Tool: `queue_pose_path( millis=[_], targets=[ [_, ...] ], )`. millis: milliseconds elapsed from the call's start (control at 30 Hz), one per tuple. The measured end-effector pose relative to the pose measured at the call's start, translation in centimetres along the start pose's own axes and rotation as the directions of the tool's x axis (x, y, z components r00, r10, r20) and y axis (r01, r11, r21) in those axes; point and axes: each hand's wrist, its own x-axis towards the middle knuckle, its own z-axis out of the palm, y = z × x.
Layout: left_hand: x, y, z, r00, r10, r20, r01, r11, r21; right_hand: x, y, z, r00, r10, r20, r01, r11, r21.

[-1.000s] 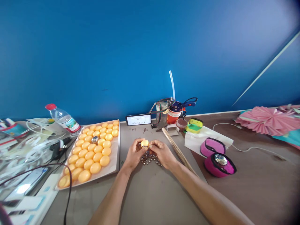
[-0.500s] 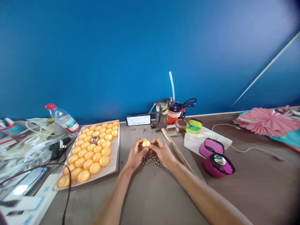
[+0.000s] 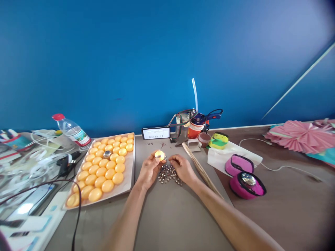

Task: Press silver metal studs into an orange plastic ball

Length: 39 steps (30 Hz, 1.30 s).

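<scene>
I am clamping an orange ball (image 3: 159, 155) between the left hand's (image 3: 148, 171) thumb and fingers. Apart from it, just right of the ball, the right hand (image 3: 182, 170) is curling its fingers toward the thumb; whether they are pinching anything, I cannot tell. A heap of shiny beads (image 3: 167, 173) is lying between the hands. Farther left, a tray (image 3: 128, 172) is holding more orange balls (image 3: 100, 182); behind, a phone (image 3: 156, 133) is displaying digits.

From here I can read 03:18:12 on the dark-framed screen (image 3: 156, 132) standing by the bench's (image 3: 180, 219) back edge; the print above is too small. Left along that edge, the bottle's label (image 3: 81, 138) is illegible to me.
</scene>
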Motion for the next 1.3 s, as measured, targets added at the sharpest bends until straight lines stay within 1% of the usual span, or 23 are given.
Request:
queue_pose_path(
  millis=[67, 133, 200, 267, 300, 367, 433, 633, 800, 1067, 1300],
  targets=[
    [0.1, -0.1, -0.3, 1.0, 0.002, 0.002, -0.002, 1.0, -0.011, -0.3, 0.1, -0.1, 0.986, -0.155, 0.062, 0.165, 0.966, -0.198],
    [0.2, -0.2, -0.4, 1.0, 0.006, 0.006, -0.006, 1.0, -0.01, -0.7, -0.1, -0.1, 0.961, -0.218, 0.17, 0.267, 0.891, -0.369],
    [0.2, -0.3, -0.4, 1.0, 0.013, 0.015, -0.013, 1.0, -0.007, -1.1, -0.5, 0.0, 0.94, -0.216, 0.265, 0.328, 0.787, -0.522],
    [0.2, -0.3, -0.3, 1.0, 0.021, 0.014, -0.021, 1.0, 0.002, -1.4, -0.8, 0.1, 0.918, -0.197, 0.344, 0.378, 0.692, -0.614],
    [0.1, -0.3, -0.2, 1.0, 0.022, 0.009, -0.022, 1.0, 0.009, -1.5, -1.0, 0.1, 0.909, -0.185, 0.375, 0.397, 0.659, -0.639],
    [0.1, -0.2, -0.1, 1.0, 0.021, -0.004, -0.021, 1.0, 0.017, -1.7, -1.2, 0.2, 0.897, -0.162, 0.411, 0.417, 0.619, -0.666],
    [0.1, -0.1, 0.0, 1.0, 0.017, -0.017, -0.017, 1.0, 0.022, -1.7, -1.3, 0.3, 0.897, -0.146, 0.418, 0.414, 0.611, -0.675],
    [0.0, -0.1, 0.1, 1.0, 0.013, -0.021, -0.013, 1.0, 0.024, -1.6, -0.8, 0.4, 0.915, -0.118, 0.385, 0.363, 0.658, -0.66],
    [-0.1, 0.1, 0.3, 1.0, -0.012, -0.011, 0.013, 1.0, 0.015, -1.5, -0.8, 0.4, 0.929, -0.109, 0.354, 0.332, 0.667, -0.667],
    [-0.2, 0.4, 0.3, 0.999, -0.002, 0.04, 0.003, 1.0, -0.017, -1.7, -0.9, 0.5, 0.922, -0.117, 0.368, 0.349, 0.661, -0.664],
    [-0.3, 0.4, 0.3, 0.997, -0.025, 0.077, 0.025, 1.0, -0.012, -1.7, -1.0, 0.5, 0.917, -0.118, 0.38, 0.359, 0.655, -0.664]
  ],
)
